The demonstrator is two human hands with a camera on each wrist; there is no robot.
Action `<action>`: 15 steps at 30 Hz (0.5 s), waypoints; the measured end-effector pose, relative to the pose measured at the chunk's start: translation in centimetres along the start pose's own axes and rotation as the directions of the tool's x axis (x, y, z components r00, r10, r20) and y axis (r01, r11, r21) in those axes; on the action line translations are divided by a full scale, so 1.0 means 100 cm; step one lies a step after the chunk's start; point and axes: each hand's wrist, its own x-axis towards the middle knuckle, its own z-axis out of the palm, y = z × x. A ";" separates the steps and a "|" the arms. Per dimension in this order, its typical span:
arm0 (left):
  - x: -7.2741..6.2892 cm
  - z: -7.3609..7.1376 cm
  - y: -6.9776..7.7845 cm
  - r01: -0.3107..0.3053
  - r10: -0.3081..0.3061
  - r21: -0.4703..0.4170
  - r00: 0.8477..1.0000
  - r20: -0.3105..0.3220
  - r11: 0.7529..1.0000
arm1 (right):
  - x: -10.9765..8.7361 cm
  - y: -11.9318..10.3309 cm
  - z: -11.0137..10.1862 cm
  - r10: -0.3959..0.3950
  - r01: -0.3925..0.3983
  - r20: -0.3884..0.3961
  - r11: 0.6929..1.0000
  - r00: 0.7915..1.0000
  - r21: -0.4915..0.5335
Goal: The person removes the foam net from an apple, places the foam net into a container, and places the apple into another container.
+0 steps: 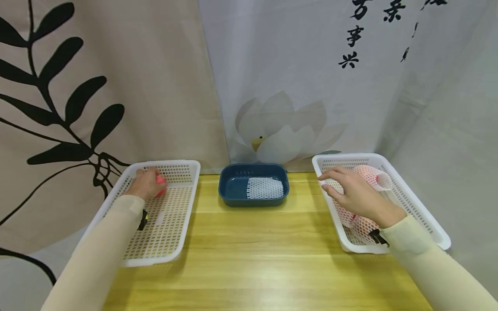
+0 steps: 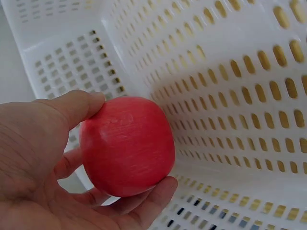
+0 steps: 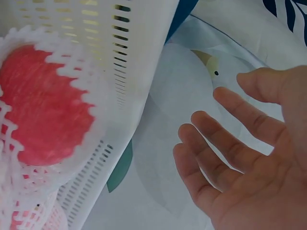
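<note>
My left hand point(image 1: 145, 185) holds a bare red apple point(image 2: 128, 146) between thumb and fingers, inside the white plastic basket point(image 1: 167, 229) on the left. In the left wrist view the apple is close to the basket's slotted wall. Over the inner edge of the right white basket point(image 1: 418, 208) is my right hand point(image 1: 355, 194), its fingers spread and nothing in them. Several red apples in white foam nets lie in that basket; one netted apple point(image 3: 48, 105) shows large in the right wrist view. My right hand and arm hide part of them.
Between the baskets, at the back of the wooden table point(image 1: 268, 259), stands a dark blue tray point(image 1: 233, 186) with a flat white foam net point(image 1: 265, 188) in its right half. Behind hangs a printed cloth point(image 1: 295, 86).
</note>
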 end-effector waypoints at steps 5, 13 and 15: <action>0.004 0.006 -0.011 0.042 -0.042 0.001 0.999 0.012 0.999 | -0.002 0.003 0.001 0.035 -0.036 0.031 0.999 0.999 0.017; 0.014 0.008 -0.028 0.006 -0.006 0.018 1.000 -0.004 1.000 | -0.004 0.015 -0.001 0.030 -0.030 -0.008 1.000 1.000 0.007; 0.010 0.003 -0.025 0.018 -0.019 0.012 1.000 0.024 1.000 | -0.003 0.019 -0.002 0.031 -0.031 -0.012 1.000 0.999 0.003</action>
